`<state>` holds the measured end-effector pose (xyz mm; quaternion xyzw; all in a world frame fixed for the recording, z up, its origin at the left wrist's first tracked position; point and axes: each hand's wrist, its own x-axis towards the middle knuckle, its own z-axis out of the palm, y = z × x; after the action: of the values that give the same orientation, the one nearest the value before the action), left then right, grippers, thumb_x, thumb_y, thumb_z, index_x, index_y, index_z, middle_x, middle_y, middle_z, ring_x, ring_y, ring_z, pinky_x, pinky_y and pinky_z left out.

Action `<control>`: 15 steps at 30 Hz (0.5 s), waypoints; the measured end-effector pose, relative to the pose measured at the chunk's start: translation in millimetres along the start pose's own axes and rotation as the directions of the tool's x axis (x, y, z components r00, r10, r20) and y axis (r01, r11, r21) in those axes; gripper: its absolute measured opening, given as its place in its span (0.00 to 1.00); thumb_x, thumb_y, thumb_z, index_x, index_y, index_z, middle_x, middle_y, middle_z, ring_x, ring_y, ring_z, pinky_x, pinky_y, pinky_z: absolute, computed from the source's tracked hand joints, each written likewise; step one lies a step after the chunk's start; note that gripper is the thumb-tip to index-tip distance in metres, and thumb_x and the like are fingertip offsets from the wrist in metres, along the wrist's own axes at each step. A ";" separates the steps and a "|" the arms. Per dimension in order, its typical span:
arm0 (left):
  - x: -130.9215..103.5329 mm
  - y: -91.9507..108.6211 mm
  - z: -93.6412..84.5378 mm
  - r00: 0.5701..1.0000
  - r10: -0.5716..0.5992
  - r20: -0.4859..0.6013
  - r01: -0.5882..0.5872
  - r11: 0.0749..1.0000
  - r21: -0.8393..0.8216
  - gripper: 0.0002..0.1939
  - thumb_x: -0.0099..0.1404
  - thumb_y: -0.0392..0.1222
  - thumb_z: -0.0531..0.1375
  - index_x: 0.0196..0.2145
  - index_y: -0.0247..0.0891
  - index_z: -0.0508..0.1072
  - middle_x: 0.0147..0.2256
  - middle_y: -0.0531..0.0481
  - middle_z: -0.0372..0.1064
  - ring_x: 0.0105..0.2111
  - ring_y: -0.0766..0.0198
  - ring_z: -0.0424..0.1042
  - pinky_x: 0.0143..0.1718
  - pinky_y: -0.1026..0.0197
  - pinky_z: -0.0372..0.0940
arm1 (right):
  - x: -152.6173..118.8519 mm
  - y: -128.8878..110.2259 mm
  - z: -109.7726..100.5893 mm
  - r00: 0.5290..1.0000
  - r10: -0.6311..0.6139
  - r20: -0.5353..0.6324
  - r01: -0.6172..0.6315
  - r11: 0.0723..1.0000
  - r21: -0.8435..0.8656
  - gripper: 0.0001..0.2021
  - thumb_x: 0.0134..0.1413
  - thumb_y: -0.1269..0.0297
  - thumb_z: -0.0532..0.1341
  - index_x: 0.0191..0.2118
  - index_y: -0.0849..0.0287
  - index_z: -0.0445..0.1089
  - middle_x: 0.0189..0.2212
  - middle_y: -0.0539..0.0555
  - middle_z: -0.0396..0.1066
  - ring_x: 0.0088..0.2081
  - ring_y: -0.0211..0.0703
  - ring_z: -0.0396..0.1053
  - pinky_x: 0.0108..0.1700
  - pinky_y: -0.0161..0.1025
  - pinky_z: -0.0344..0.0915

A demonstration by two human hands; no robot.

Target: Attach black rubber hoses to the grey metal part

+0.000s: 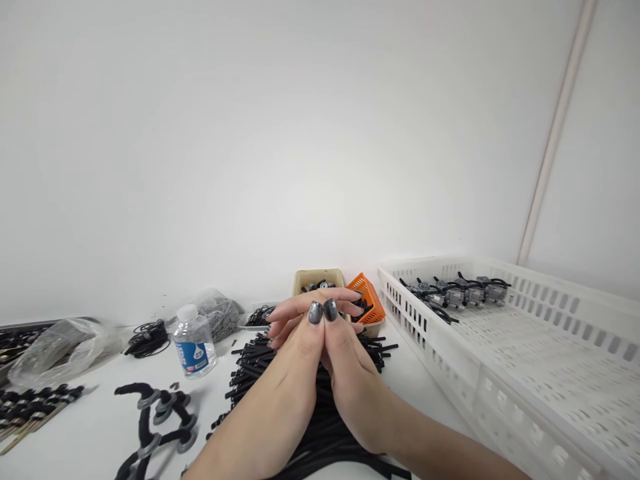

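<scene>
My left hand (294, 363) and my right hand (351, 373) meet in front of me, palms facing each other and thumbs side by side, nails upward. The fingers stretch out and cross over one another; nothing shows in either hand, though the space between the palms is hidden. Behind and below them lies a large pile of black tubes (250, 367), partly covered by my hands and forearms. To the left on the white table is a group of black tube pieces joined with grey rings (149, 440).
At right stands a large white perforated crate (480, 380) with several clear-and-black assemblies (453, 293). Against the wall are a beige bin (319, 275) and a tilted orange basket (371, 293). A water bottle (194, 343), black cords (148, 339) and a plastic bag (70, 347) sit at left.
</scene>
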<state>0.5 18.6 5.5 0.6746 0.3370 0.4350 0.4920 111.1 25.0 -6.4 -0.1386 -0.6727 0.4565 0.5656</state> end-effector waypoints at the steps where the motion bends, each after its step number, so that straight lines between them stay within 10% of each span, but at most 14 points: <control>1: -0.1 -0.6 -0.6 1.000 0.001 0.004 -0.001 1.000 0.004 0.31 0.70 0.69 0.44 0.58 0.49 0.66 0.64 0.49 0.61 0.62 0.51 0.65 0.67 0.49 0.63 | 0.0 -0.3 0.0 1.000 -0.002 0.001 0.002 1.000 -0.002 0.30 0.69 0.40 0.43 0.50 0.54 0.75 0.46 0.57 0.72 0.51 0.45 0.69 0.57 0.45 0.68; 15: -3.7 3.7 3.5 1.000 -0.002 -0.008 0.002 0.997 0.078 0.33 0.69 0.70 0.41 0.58 0.49 0.67 0.63 0.48 0.62 0.63 0.51 0.62 0.71 0.46 0.55 | 0.1 1.2 1.9 0.999 -0.025 -0.037 0.024 0.999 -0.021 0.28 0.71 0.44 0.44 0.45 0.55 0.75 0.42 0.56 0.75 0.46 0.43 0.73 0.54 0.45 0.72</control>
<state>2.4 13.0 7.5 0.6914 0.3564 0.4235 0.4644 109.0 24.9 -7.2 -0.1446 -0.6684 0.4401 0.5820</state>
